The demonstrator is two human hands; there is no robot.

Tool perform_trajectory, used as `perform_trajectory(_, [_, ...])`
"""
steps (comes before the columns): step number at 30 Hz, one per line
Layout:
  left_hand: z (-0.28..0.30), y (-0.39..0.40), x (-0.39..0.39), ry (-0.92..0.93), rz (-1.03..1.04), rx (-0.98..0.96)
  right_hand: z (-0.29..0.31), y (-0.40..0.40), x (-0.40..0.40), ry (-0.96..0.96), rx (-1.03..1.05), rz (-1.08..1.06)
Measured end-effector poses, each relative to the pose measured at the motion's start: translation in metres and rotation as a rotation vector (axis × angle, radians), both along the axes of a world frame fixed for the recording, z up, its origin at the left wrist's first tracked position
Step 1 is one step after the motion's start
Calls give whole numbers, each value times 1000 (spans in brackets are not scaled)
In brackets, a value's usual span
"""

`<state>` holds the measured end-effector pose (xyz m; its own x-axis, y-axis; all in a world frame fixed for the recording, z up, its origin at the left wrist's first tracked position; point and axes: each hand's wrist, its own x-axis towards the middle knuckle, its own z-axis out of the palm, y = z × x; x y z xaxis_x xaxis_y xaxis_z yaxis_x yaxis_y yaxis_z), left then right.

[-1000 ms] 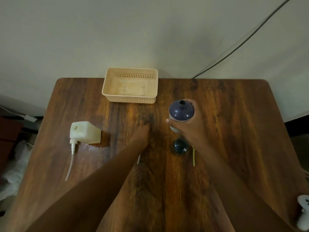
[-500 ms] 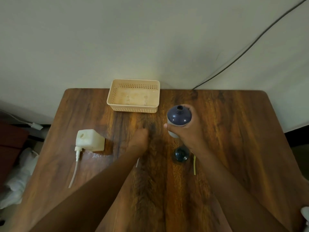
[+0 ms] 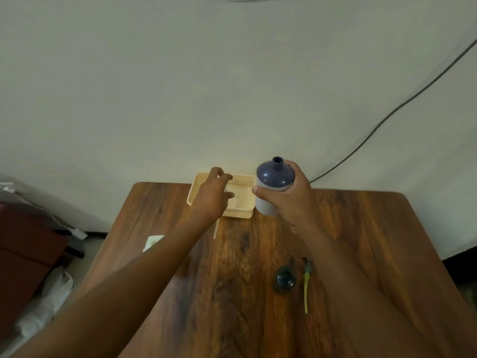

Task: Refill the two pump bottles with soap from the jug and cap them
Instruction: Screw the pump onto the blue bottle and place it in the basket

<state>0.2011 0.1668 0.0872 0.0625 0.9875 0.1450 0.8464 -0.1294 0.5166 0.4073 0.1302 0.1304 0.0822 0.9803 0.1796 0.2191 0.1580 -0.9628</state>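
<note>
Wood-grain brown tabletop against a plain pale wall, a dark cable trailing down it.

Near: small dark round bottle, top-down view, beside a yellow-green pump tube.

Mid: white square bottle, mostly hidden behind the left forearm.

Far: right hand wrapped around an uncapped navy-and-grey bottle, raised. Left hand, over a cream perforated plastic basket, holds a thin white tube; the grip itself is hidden.

Risk: open neck tilting could spill any contents; jug not visible.
</note>
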Motion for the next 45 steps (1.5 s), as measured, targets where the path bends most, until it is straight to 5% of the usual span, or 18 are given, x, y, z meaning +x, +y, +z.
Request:
perform_trajectory(11, [178,-15,-2,-128,-35,388,87,0,-21,-69,172,-6])
perform_trajectory(25, [336,-36,18,-273,-190,739,123,-9,-25,-67,144,73])
perform_trajectory(34, [377,-47,46,-367,-227,787,132,-15,-29,-83,117,77])
perform_trajectory(45, [357,-47,58,-392,-227,743,147,-16,-24,-90,124,51])
